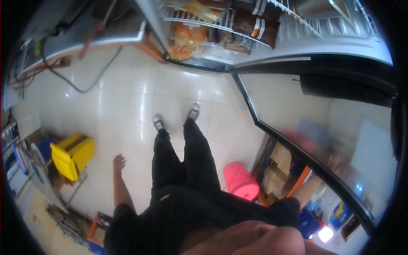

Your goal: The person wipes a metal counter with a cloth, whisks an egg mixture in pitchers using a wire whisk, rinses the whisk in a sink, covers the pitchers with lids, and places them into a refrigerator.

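My left hand (119,162) hangs in the air over the tiled floor, away from my body. Its fingers are loosely bent and a little apart, with nothing in them. On the other side, my right arm reaches to the dark frame of an open glass door (293,155) of a fridge. My right hand (333,163) is at that frame, blurred and partly seen through the glass, and appears to grip the door. Beyond the door, wire shelves (216,26) hold clear bags with orange contents (187,38) and dark brown packets (257,27).
A pink bin (240,180) stands near my right side, beside a shelf with cardboard boxes (274,176). At left are a yellow pedal bin (72,155) and a metal counter (89,44). A dark cable (85,90) hangs by the counter over the glossy floor (127,102).
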The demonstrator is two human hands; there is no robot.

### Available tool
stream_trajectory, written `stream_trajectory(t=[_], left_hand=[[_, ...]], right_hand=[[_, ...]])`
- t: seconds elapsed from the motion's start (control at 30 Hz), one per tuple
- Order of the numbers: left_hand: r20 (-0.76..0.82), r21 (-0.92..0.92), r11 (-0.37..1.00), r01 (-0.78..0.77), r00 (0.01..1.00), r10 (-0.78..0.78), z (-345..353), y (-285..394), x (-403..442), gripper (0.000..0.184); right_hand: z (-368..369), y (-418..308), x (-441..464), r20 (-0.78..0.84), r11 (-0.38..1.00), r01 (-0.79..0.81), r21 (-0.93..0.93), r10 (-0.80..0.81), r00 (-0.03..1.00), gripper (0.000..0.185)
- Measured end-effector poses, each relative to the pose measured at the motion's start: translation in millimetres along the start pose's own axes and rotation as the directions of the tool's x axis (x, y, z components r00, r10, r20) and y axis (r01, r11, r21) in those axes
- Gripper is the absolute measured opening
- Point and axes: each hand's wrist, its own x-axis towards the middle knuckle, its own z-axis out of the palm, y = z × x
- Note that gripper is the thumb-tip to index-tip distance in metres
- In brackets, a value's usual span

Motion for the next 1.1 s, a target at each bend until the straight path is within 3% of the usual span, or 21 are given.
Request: stream_trajectory(t=[0.07, 0.13, 0.23, 0.3, 0.33, 0.43, 0.6, 0.67, 0.77, 0.83, 0.9, 1.0, 1.1], left_hand=[[0.098, -0.121, 0.991, -0.064, 0.992, 0.077, 20, 21, -30, 0.042], [0.194, -0.171, 0.972, -0.16, 0.962, 0.192, 46, 47, -58, 0.04], [0.299, -0.157, 0.963, -0.217, 0.919, 0.256, 70, 54, -96, 0.039], [0.302, -0.162, 0.964, -0.209, 0.92, 0.25, 76, 46, -105, 0.039], [0.309, -0.157, 0.966, -0.205, 0.919, 0.246, 75, 37, -108, 0.039], [0.25, -0.243, 0.95, -0.198, 0.933, 0.258, 66, -8, -108, 0.04], [0.192, -0.362, 0.92, -0.15, 0.954, 0.231, 37, -130, -117, 0.049], [0.135, -0.448, 0.886, -0.119, 0.971, 0.198, 32, -190, -121, 0.049], [0.077, -0.588, 0.809, 0.003, 0.996, 0.053, 30, -284, -140, 0.047], [0.211, -0.585, 0.787, 0.199, 0.973, -0.089, 34, -358, -131, 0.047], [0.26, -0.432, 0.851, 0.299, 0.945, -0.2, 33, -391, -151, 0.05], [0.292, -0.487, 0.801, 0.348, 0.929, -0.226, 33, -412, -153, 0.049], [0.192, -0.589, 0.784, 0.198, 0.976, -0.102, 41, -383, -145, 0.049]], right_hand=[[4, -4, 11, 0.234, 0.973, -0.216, 0.082, 0.192, 0.953, 0.032], [2, -1, 8, 0.447, 0.912, -0.395, 0.116, 0.307, 0.84, 0.033], [-2, 11, -22, 0.647, 0.83, -0.547, 0.108, 0.359, 0.673, 0.036], [0, 22, -55, 0.709, 0.825, -0.554, 0.112, 0.324, 0.626, 0.037], [0, 29, -76, 0.711, 0.869, -0.486, 0.094, 0.283, 0.643, 0.036], [-20, 58, -118, 0.59, 0.892, -0.355, 0.281, 0.131, 0.796, 0.043], [-56, 106, -163, 0.382, 0.938, -0.132, 0.321, 0.0, 0.924, 0.045], [-38, 124, -165, 0.313, 0.942, -0.045, 0.333, -0.066, 0.947, 0.046], [96, 118, -343, -0.087, 0.952, 0.216, 0.215, -0.202, 0.976, 0.05], [92, 135, -346, 0.005, 0.942, 0.203, 0.269, -0.212, 0.977, 0.053], [92, 150, -356, 0.11, 0.939, 0.162, 0.302, -0.203, 0.973, 0.056], [107, 165, -378, 0.113, 0.938, 0.169, 0.303, -0.212, 0.971, 0.049], [115, 185, -399, 0.203, 0.966, 0.167, 0.195, -0.206, 0.957, 0.059]])
